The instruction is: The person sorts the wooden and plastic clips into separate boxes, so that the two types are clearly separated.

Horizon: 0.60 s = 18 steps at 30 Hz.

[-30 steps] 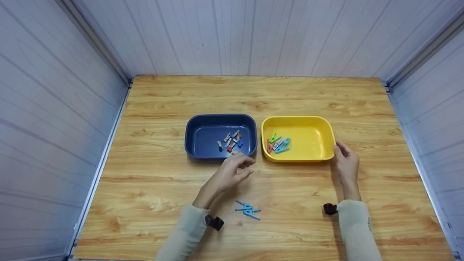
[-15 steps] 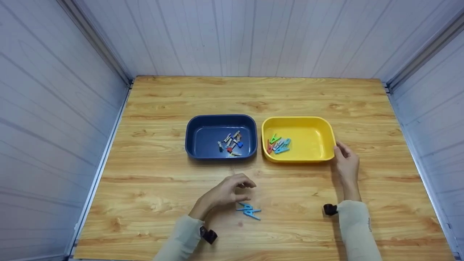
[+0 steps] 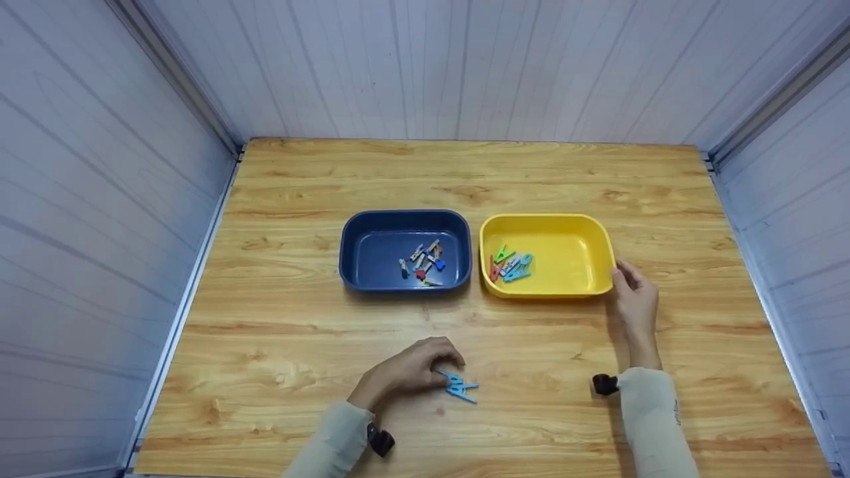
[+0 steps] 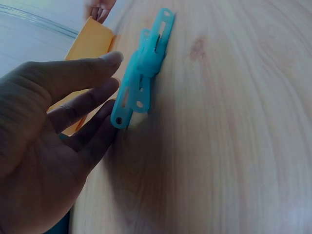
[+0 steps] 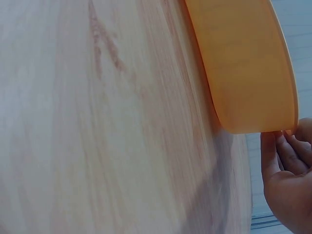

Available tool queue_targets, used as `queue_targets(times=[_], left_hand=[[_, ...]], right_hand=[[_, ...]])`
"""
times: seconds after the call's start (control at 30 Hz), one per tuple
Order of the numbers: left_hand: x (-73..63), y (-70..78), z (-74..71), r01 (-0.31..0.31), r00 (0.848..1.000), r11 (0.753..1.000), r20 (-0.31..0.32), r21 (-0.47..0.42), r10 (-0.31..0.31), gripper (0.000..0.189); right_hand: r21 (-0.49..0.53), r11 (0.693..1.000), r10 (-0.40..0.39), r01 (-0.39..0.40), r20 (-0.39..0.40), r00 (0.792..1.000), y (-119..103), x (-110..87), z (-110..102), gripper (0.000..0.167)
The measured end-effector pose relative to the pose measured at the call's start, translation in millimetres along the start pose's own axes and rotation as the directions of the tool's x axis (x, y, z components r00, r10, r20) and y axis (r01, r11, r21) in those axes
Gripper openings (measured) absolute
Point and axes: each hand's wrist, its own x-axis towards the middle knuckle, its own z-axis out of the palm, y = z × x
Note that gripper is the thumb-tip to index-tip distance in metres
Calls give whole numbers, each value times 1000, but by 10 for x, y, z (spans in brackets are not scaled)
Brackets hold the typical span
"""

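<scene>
Two light-blue plastic clothespins (image 3: 458, 386) lie together, overlapping, on the wooden table in the head view. My left hand (image 3: 418, 366) is right beside them, thumb and fingers curved around a gap. In the left wrist view the thumb and fingertips reach the near ends of the blue clothespins (image 4: 144, 68), without a visible grip on them. At the right end of the yellow tub (image 3: 558, 287), my right hand (image 3: 637, 302) holds the rim between thumb and fingers. Several plastic clothespins (image 3: 511, 264), green, red, blue and a pale one, lie inside that tub.
A dark blue tub (image 3: 372, 285) stands left of the yellow one, a narrow gap between them. Several small wooden clothespins (image 3: 425, 259) with coloured bits lie in its right half. Pale panel walls (image 3: 425, 73) enclose the table at the back and sides.
My left hand has come back from the dark blue tub's front edge, down to the blue clothespins on the table. My right hand stays at the yellow tub.
</scene>
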Motion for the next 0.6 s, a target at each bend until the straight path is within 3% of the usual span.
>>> queue_targets(times=[0.17, 0.3, 0.6], left_hand=[[-17, -4, 45, -9, 1000, 1000, -3, 27, 9, 29], [-38, -3, 70, -23, 1000, 998, -2, 55, 23, 28], [-36, 34, 77, 3, 1000, 994, 17, 109, -5, 31]], right_hand=[[-10, 1000, 22, -22, 3, 1000, 138, 87, -19, 38], [-32, 999, -5, 5, -2, 1000, 266, 146, -14, 40], [-48, 999, -9, 9, -7, 1000, 284, 150, -14, 41]])
